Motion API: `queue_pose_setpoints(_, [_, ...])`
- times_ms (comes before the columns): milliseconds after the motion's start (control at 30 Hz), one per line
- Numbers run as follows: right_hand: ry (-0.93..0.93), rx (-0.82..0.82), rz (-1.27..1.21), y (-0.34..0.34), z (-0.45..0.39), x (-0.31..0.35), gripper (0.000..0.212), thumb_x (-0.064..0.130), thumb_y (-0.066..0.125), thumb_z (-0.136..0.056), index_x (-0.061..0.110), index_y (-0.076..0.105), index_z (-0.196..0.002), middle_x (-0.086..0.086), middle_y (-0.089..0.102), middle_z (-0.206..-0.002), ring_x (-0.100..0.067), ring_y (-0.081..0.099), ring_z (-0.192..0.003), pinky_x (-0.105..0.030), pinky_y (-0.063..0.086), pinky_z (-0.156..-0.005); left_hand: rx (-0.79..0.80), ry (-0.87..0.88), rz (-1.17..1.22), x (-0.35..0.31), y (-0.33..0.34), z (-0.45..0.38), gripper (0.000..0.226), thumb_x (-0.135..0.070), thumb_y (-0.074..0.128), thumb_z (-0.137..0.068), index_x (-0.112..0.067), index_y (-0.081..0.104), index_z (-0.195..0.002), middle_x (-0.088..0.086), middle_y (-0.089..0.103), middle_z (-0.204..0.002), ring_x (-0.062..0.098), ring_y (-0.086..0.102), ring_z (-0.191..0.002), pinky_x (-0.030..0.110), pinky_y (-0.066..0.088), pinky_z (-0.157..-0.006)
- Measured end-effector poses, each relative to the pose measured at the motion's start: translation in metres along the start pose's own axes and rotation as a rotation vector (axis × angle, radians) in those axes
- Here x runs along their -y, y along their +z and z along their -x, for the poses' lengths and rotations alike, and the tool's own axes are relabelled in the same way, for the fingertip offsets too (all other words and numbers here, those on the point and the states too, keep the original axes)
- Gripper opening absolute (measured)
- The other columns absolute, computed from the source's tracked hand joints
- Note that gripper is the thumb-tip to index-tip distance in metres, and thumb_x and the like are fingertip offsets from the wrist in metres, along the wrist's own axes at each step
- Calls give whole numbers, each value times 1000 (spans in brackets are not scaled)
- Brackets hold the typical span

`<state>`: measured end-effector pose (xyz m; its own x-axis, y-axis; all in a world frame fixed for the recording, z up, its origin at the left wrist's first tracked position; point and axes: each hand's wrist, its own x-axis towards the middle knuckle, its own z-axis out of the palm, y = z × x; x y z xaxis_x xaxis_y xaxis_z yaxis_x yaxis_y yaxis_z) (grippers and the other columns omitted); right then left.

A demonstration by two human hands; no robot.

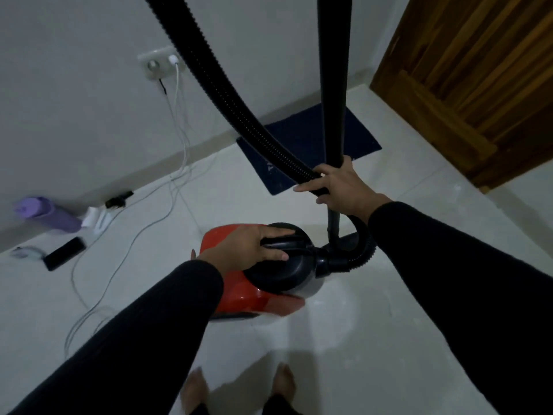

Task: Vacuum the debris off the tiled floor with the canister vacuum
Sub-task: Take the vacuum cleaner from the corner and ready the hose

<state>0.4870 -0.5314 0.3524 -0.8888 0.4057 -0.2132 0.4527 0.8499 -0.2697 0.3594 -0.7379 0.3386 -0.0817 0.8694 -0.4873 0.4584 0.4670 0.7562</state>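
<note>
While my left hand [254, 245] grips the black handle [276, 245] atop the red canister vacuum [260, 298] on the tiled floor [344, 339], my right hand [338, 187] curls its fingers [321, 170] round the upright wand [332, 85] just behind the vacuum, beside the ribbed hose [227, 85]. A blue mat [308, 136] lies beyond.

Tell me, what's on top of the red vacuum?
The left hand grips the black handle on top of the red vacuum. The hose plugs into its front. The hand and black cover hide any buttons there.
</note>
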Motion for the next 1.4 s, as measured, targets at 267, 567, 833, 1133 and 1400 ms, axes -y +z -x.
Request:
queue_pose_setpoints(267, [4,103,-48,64,42,74,52,13,60,-91,48,54,-128,2,48,-138,-37,29,-122,-40,31,-111,-26,-37,107,60,54,90,46,-32,73,-80,-42,59,-122,-19,63,-121,0,56,-111,14,39,-96])
queue_pose_setpoints(567, [19,127,-76,177,47,164,52,10,61,-90,45,57,-128,2,49,-134,-31,28,-121,-33,28,-109,-67,-7,-21,197,83,139,47,-35,72,-80,-37,59,-126,-15,63,-123,-1,54,-111,12,36,-94])
queue_pose_setpoints(833, [-82,85,10,300,-8,166,54,11,64,-88,46,56,-128,-1,50,-128,-32,31,-117,-36,27,-108,-185,1,-7,331,131,93,45,-32,71,-81,-36,60,-125,-14,63,-122,2,56,-110,14,36,-94])
queue_pose_setpoints(1133, [-187,-34,197,382,-42,165,54,14,62,-89,50,53,-128,0,51,-126,-35,32,-117,-43,28,-108,-304,5,-80,431,169,32,50,-42,69,-81,-41,55,-129,-18,60,-123,2,53,-107,3,34,-85])
queue_pose_setpoints(1400, [-212,-118,371,440,-59,184,52,20,57,-91,58,50,-126,4,54,-124,-34,35,-110,-44,33,-94,-404,49,-133,503,193,27,46,-40,68,-83,-43,55,-127,-14,61,-127,7,54,-116,15,35,-92])
